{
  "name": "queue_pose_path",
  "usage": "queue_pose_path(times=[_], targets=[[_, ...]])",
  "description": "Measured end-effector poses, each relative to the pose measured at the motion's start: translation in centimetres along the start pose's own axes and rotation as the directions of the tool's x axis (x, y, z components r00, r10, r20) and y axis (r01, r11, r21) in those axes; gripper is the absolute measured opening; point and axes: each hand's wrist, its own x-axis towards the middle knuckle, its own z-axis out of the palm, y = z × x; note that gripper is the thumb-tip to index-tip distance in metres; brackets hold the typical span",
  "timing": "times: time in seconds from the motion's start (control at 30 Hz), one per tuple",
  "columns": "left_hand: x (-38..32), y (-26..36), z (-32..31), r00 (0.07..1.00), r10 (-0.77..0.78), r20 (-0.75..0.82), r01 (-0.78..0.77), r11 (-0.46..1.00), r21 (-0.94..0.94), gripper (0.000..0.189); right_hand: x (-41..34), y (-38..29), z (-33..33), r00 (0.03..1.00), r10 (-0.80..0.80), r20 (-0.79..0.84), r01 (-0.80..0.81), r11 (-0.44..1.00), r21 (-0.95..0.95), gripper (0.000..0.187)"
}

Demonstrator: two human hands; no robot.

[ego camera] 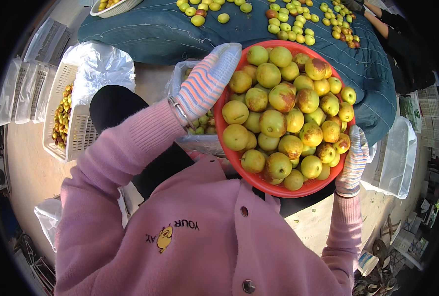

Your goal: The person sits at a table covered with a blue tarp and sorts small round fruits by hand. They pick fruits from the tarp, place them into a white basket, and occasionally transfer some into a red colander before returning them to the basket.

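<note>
Both my hands wear striped knitted gloves and hold a red plastic basket [241,171] heaped with green and reddish-brown jujubes [282,98]. My left hand [209,79] grips its upper left rim, the fingertips hidden behind or over the edge. On the opposite side, my right hand [354,161] holds the lower right rim. The basket is above my lap, between my body and a surface draped in dark blue-green cloth [145,35]. Partly behind my left hand and the basket stands a plastic-lined crate [201,142] with more jujubes inside.
Loose jujubes [297,24] lie in groups on the cloth, with a white basket [116,8] at its upper left. A white crate [82,129] of jujubes stands left. Lined crates [399,159] are at right. Another person's gloved hand [353,5] is at the upper right.
</note>
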Motion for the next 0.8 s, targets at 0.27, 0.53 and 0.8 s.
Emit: queue_pose_path(times=[0.27,0.53,0.8], targets=[[-8.1,-8.2,-1.9,0.951,-0.263,-0.161,0.244,0.961,-0.131,0.055,-4.5,5.6,1.7,0.937,0.304,0.174,-0.312,0.95,0.026,0.023],[-9.9,-13.3,-2.6,0.918,-0.276,-0.284,0.258,0.961,-0.1,0.053,-3.9,6.8,2.7,0.865,0.463,0.194,-0.445,0.886,-0.132,0.029],[-9.4,-15.3,-3.3,0.882,-0.377,-0.284,0.366,0.926,-0.092,0.053,-1.5,6.5,4.2,0.772,0.594,0.225,-0.544,0.801,-0.249,0.03]])
